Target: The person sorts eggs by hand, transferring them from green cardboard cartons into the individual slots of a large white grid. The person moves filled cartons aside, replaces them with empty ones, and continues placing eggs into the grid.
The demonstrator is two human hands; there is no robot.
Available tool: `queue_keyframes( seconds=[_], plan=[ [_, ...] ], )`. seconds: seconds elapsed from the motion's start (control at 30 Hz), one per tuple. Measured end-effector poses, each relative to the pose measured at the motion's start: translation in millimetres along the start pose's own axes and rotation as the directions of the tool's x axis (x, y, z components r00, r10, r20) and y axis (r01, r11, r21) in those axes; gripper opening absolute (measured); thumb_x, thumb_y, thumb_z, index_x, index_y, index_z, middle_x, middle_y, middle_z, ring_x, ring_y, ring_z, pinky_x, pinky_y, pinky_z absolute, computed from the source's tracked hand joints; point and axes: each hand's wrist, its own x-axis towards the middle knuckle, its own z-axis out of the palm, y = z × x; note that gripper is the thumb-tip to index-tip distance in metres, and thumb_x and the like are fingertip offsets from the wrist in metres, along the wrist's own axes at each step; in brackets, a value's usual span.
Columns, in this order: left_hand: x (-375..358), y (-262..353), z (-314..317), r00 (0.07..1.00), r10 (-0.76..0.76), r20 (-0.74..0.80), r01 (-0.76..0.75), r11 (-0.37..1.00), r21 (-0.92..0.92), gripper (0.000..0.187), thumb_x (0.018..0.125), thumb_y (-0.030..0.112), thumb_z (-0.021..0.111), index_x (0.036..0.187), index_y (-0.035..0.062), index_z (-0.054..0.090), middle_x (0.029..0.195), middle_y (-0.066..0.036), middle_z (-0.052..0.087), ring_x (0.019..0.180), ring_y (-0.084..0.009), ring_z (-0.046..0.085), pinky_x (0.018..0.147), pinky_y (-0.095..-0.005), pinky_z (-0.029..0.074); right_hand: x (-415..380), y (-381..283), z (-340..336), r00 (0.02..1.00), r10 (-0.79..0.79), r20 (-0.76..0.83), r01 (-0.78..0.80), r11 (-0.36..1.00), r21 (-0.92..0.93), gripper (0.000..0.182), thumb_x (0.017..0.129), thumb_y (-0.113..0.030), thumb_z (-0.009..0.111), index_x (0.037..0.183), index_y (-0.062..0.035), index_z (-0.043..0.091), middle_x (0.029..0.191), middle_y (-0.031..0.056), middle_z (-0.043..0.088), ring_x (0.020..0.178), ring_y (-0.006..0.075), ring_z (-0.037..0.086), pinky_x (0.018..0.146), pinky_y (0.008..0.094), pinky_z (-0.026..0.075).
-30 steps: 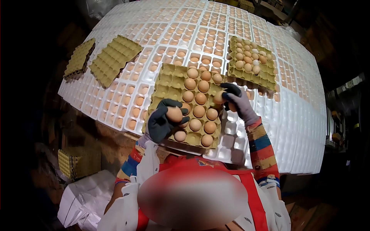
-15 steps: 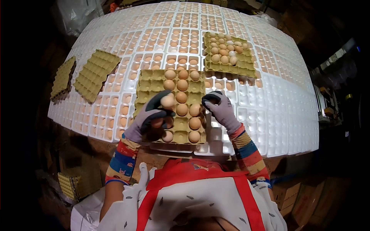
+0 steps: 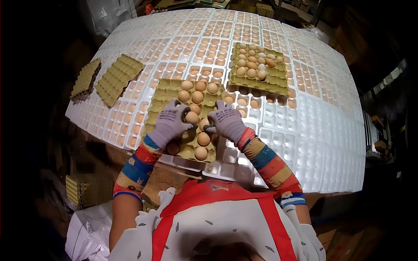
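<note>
Several brown eggs [image 3: 203, 138] sit in the pulp tray [image 3: 163, 93] in front of me, mostly in its middle and right columns. My left hand [image 3: 171, 119], in a grey glove with dark fingertips, is over the tray's left part, its fingers curled beside an egg [image 3: 191, 117]; what it holds is hidden. My right hand [image 3: 226, 121], gloved alike, is at the tray's right edge, its fingers bent around an egg [image 3: 204, 125] that is partly covered. White plastic trays [image 3: 278, 117] lie beneath and around the pulp tray.
Another pulp tray [image 3: 276, 80] with several eggs stands at the back right. Pulp trays without eggs [image 3: 117, 78] lie at the left. White trays with eggs cover the back and left; those at the right [image 3: 322, 143] hold none. A cardboard stack [image 3: 78, 191] is low at the left.
My right hand has moved left onto the tray's right side, beside the eggs. My left hand has turned palm down, and the egg it held up now shows lower, between both hands.
</note>
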Motion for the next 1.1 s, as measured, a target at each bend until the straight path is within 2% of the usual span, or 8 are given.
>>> queue_keyframes(
  seconds=[0.2, 0.37, 0.6, 0.7, 0.83, 0.93, 1.03, 1.1],
  plan=[
    [18, -3, 61, 0.923, -0.308, -0.233, -0.045, 0.514, -0.857, 0.052, 0.074, 0.017, 0.083, 0.118, -0.0003, 0.061, 0.117, -0.012, 0.062, 0.106, -0.0209, 0.061, 0.089, -0.0336, 0.052, -26, 28, 32, 0.892, 0.025, -0.452, 0.170, 0.907, 0.385, 0.053, 0.062, -0.043, 0.083, 0.105, -0.0174, 0.068, 0.118, 0.0137, 0.052, 0.107, 0.0318, 0.057, 0.086, 0.0406, 0.051],
    [18, 103, 22, 0.925, 0.054, -0.377, -0.165, 0.949, -0.268, 0.050, 0.074, 0.039, 0.077, 0.113, 0.0113, 0.064, 0.107, -0.014, 0.061, 0.097, -0.0341, 0.061, 0.081, -0.0410, 0.051, -48, 124, 48, 0.729, 0.491, -0.476, -0.224, 0.829, 0.513, 0.054, 0.060, -0.044, 0.084, 0.102, -0.0145, 0.069, 0.113, 0.0105, 0.053, 0.101, 0.0294, 0.059, 0.082, 0.0417, 0.052],
    [72, 157, 91, 0.962, 0.134, 0.237, -0.216, 0.905, 0.366, 0.028, 0.082, 0.027, 0.060, 0.107, 0.0156, 0.066, 0.103, -0.016, 0.064, 0.096, -0.0329, 0.063, 0.079, -0.0475, 0.052, -46, 186, 51, 0.789, 0.497, -0.360, -0.388, 0.859, 0.335, 0.041, 0.081, -0.036, 0.065, 0.120, -0.0221, 0.061, 0.125, 0.0146, 0.050, 0.106, 0.0323, 0.060, 0.080, 0.0470, 0.051],
    [75, 163, 101, 0.920, 0.327, -0.215, -0.303, 0.943, 0.135, 0.027, 0.082, 0.028, 0.058, 0.102, 0.0133, 0.068, 0.098, -0.014, 0.066, 0.090, -0.0327, 0.064, 0.075, -0.0468, 0.053, -31, 205, 60, 0.799, 0.462, -0.386, -0.413, 0.887, 0.206, 0.042, 0.086, -0.036, 0.058, 0.126, -0.0221, 0.057, 0.126, 0.0161, 0.052, 0.105, 0.0315, 0.062, 0.079, 0.0461, 0.052],
    [89, 193, 119, 0.935, 0.193, 0.298, -0.216, 0.975, 0.048, 0.031, 0.083, 0.035, 0.055, 0.096, 0.0098, 0.066, 0.093, -0.017, 0.067, 0.088, -0.0344, 0.065, 0.076, -0.0468, 0.053, -27, 211, 53, 0.857, 0.404, -0.321, -0.372, 0.915, 0.159, 0.041, 0.091, -0.032, 0.052, 0.129, -0.0177, 0.055, 0.112, 0.0128, 0.060, 0.097, 0.0318, 0.063, 0.078, 0.0467, 0.050],
    [82, 166, 149, 0.897, 0.431, -0.103, -0.440, 0.893, -0.092, 0.027, 0.085, 0.029, 0.061, 0.103, 0.0089, 0.067, 0.095, -0.014, 0.069, 0.084, -0.0273, 0.068, 0.070, -0.0406, 0.055, -38, 210, 74, 0.790, 0.339, -0.511, -0.174, 0.923, 0.343, 0.041, 0.088, -0.029, 0.055, 0.127, -0.0170, 0.057, 0.112, 0.0134, 0.059, 0.094, 0.0296, 0.063, 0.074, 0.0466, 0.050],
    [57, 176, 168, 0.935, -0.244, 0.256, 0.250, -0.058, -0.967, 0.028, 0.086, 0.015, 0.067, 0.113, 0.0086, 0.065, 0.103, -0.008, 0.069, 0.082, -0.0178, 0.067, 0.067, -0.0313, 0.056, -46, 202, 97, 0.733, 0.027, -0.680, 0.110, 0.981, 0.158, 0.048, 0.080, -0.014, 0.061, 0.128, -0.0176, 0.058, 0.110, 0.0091, 0.058, 0.099, 0.0286, 0.056, 0.082, 0.0423, 0.045],
    [39, 193, 176, 0.958, -0.252, 0.136, 0.167, 0.108, -0.980, 0.034, 0.088, 0.010, 0.064, 0.122, 0.0096, 0.062, 0.113, -0.007, 0.063, 0.092, -0.0185, 0.064, 0.074, -0.0313, 0.055, -44, 201, 100, 0.697, 0.090, -0.712, 0.057, 0.982, 0.180, 0.051, 0.078, -0.011, 0.060, 0.129, -0.0184, 0.057, 0.110, 0.0084, 0.058, 0.102, 0.0287, 0.053, 0.086, 0.0433, 0.041]
  ],
)
